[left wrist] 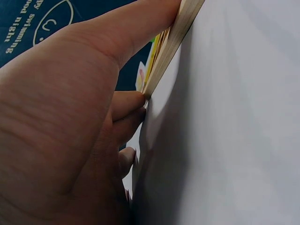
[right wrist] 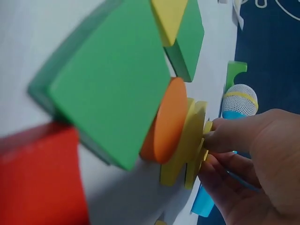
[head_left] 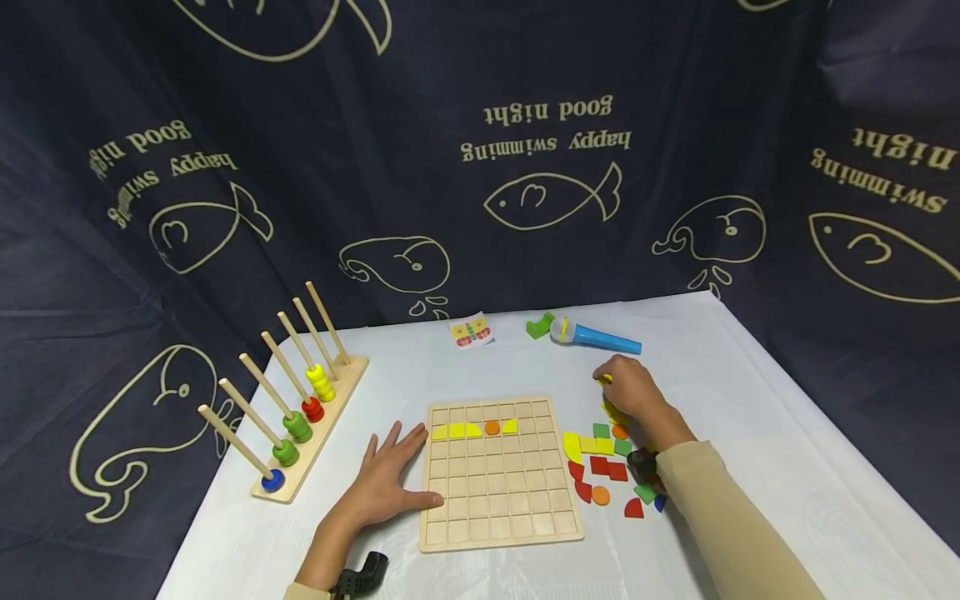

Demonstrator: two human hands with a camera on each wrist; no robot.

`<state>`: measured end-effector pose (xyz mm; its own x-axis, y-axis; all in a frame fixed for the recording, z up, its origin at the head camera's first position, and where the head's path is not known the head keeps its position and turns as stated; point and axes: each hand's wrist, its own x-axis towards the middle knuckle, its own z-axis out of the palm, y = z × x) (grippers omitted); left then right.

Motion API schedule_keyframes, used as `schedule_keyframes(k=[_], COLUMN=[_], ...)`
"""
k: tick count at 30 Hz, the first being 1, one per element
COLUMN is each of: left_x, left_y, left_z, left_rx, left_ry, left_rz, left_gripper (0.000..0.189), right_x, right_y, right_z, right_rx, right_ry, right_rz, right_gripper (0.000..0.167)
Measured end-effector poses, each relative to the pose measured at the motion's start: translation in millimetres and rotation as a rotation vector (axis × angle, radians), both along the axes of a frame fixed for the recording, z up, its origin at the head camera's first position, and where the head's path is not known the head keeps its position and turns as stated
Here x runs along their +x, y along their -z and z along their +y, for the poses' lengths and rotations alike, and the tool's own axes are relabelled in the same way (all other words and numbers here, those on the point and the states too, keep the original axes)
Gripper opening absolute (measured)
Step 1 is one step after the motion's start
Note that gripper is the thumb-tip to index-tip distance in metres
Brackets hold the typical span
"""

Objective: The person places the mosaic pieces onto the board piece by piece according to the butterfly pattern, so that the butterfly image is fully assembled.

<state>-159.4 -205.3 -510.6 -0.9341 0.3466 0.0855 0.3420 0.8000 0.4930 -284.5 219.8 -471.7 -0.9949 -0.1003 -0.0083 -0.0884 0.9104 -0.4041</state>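
A wooden grid board (head_left: 487, 483) lies on the table, with several yellow pieces and an orange disc (head_left: 492, 427) along one of its upper rows. My left hand (head_left: 390, 482) rests at the board's left side, fingers spread and thumb on its edge; the left wrist view has the thumb and a fingertip against the wooden side. Beyond the loose pieces, my right hand (head_left: 633, 387) pinches a thin yellow piece (head_left: 604, 379) between thumb and fingers. In the right wrist view, more yellow pieces (right wrist: 190, 140) and an orange disc (right wrist: 171, 119) stand close beside those fingertips.
Loose red, green, yellow and orange pieces (head_left: 617, 472) lie right of the board, partly under the right forearm. At the back are a blue toy microphone (head_left: 607, 340), a green block (head_left: 539, 326) and a butterfly picture card (head_left: 472, 332). A peg stand with coloured rings (head_left: 303, 454) stands left.
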Motion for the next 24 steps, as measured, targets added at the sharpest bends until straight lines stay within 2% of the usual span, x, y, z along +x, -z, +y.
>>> schedule_keyframes(k=[8,14,19,24], left_x=[0.2,0.0,-0.2,-0.8], left_y=[0.4,1.1,2.4,2.1], left_z=[0.1,-0.8,-1.0,-0.7], left_rx=[-0.012,-0.012,-0.013,-0.013], left_ry=[-0.006,-0.006,-0.008,-0.008], left_rz=[0.007,0.004,0.005,0.003], left_gripper=[0.112,0.112,0.112,0.113], right_x=[-0.5,-2.2,2.2,8.8], right_y=[-2.9,-4.4,-4.5,-6.8], right_z=[-1.2,-3.4,-11.0,-20.1], right_rx=[0.084,0.038,-0.024,-0.082], right_ry=[-0.012,-0.028,-0.100,-0.233], right_rz=[-0.028,-0.069,-0.041,-0.006], right_gripper=[0.026,0.028,0.030,0.029])
